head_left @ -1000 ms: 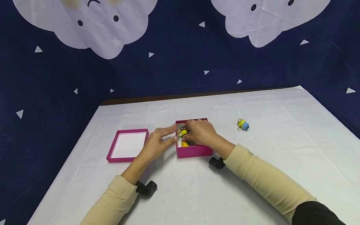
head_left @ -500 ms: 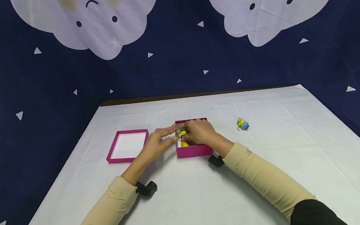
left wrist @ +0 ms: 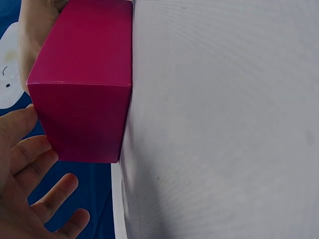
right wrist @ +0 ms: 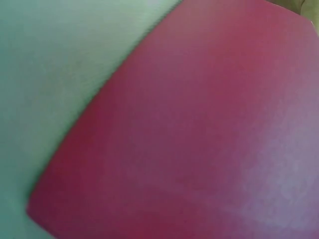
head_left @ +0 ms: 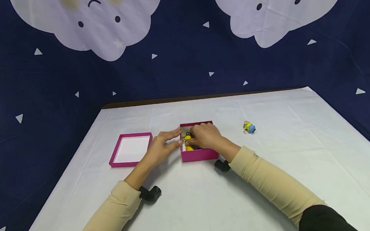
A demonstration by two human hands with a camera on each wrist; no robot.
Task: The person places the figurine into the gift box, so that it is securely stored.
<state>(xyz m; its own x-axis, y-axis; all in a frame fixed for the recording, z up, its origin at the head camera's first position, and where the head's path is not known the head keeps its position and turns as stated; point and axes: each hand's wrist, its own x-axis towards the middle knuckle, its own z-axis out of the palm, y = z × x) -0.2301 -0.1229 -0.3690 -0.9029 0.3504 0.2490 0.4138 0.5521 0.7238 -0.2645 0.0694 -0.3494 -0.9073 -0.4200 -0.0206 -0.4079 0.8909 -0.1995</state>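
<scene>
Head view first, and the action sits at the frame's centre: the right hand (head_left: 206, 134) is down inside the box (head_left: 199, 155), fingers bent out of sight, thumb beside the yellow toys (head_left: 188, 137) at the box's left. Whether those fingers grip anything, nobody can tell from here. Just left, the left hand (head_left: 160, 148) has thumb and fingers well apart, tips at the box's left edge, nothing gripped. The lid (head_left: 123, 165) lies at centre left, inside up; a lone toy (head_left: 249, 127) lies at centre right, well apart from the box.

Over to the left wrist: the box's plain walls fill the upper left, and the left hand's fingers fan out at lower left, tips against its edge. That looks a sound brace; light pressure should do, as a harder push could slide the box over the cloth (left wrist: 224, 119).

Right wrist now, and it's nearly all box wall, slanting across the frame, the working fingers out of view. In such tight quarters, small fingertip movements seem wisest, one toy at a time, with the knuckles clear of the rim.
</scene>
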